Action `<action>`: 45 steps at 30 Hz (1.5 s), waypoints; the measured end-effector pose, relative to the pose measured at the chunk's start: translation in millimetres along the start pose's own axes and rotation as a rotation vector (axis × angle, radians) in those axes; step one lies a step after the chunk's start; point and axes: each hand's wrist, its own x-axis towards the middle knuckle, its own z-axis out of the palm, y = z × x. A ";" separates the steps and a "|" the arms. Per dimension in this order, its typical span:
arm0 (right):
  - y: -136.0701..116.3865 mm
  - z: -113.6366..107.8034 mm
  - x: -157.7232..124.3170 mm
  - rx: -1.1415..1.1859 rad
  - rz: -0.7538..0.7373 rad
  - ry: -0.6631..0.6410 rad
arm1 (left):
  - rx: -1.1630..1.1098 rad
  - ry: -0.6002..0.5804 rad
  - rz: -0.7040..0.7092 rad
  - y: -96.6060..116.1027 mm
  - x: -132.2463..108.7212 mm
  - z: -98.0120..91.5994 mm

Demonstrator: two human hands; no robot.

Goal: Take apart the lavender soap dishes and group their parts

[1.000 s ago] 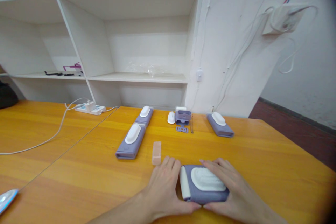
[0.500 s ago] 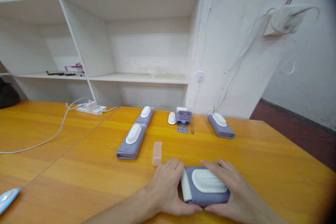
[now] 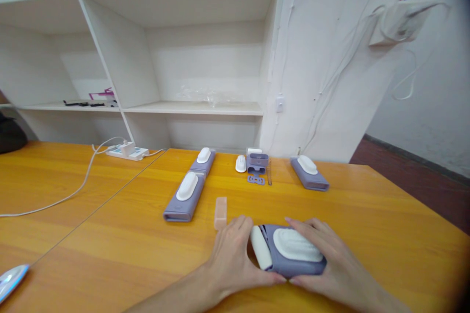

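In front of me lies a purple-grey plastic case (image 3: 284, 266) with a ribbed white oval pad (image 3: 298, 245) on its upper face. My right hand (image 3: 332, 260) is closed round its right end, fingers over the far edge and thumb along the near edge. A white rounded end piece (image 3: 261, 248) sits at the left end, slightly askew, with a narrow dark gap at its far corner. My left hand (image 3: 233, 260) is closed round that end, with its thumb along the near side. Just beyond my left hand lies a translucent pinkish block (image 3: 221, 212).
Two similar cases (image 3: 185, 198) lie end to end at left, another case (image 3: 309, 174) at back right. Loose purple parts (image 3: 256, 164), a small white ribbed piece (image 3: 241, 164) and a thin spring-like strip (image 3: 269, 172) lie between. A power strip (image 3: 128, 150) stands back left, below white shelves (image 3: 191, 107).
The case has turned slightly and shifted a little away from me and to the right. A gap has opened between its body and the white end piece. Both hands keep their hold.
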 end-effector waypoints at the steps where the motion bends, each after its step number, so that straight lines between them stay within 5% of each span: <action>1: 1.4 0.4 -0.1 -0.006 0.000 0.009 | -0.024 -0.017 -0.014 -0.8 -0.1 0.0; 5: 4.1 1.6 -0.1 -0.038 -0.045 0.073 | -0.218 -0.074 -0.111 0.1 -2.1 4.1; 10: 5.2 1.9 -0.1 -0.051 -0.052 0.091 | -0.503 -0.007 -0.215 12.5 -0.6 5.1; 15: 11.1 2.4 -3.0 -0.082 0.031 0.095 | 0.020 0.135 -0.151 5.4 15.2 -25.7; 22: 10.6 2.1 -3.1 -0.105 0.014 0.045 | 0.514 -0.059 -0.247 -24.6 29.3 -52.6; 38: 9.0 2.4 -4.5 -0.120 0.001 0.015 | 0.764 -0.094 -0.332 -39.7 30.7 -47.0; 45: 3.8 -0.8 -2.4 -0.103 -0.018 -0.006 | 0.393 -0.042 -0.204 -50.1 33.0 -57.6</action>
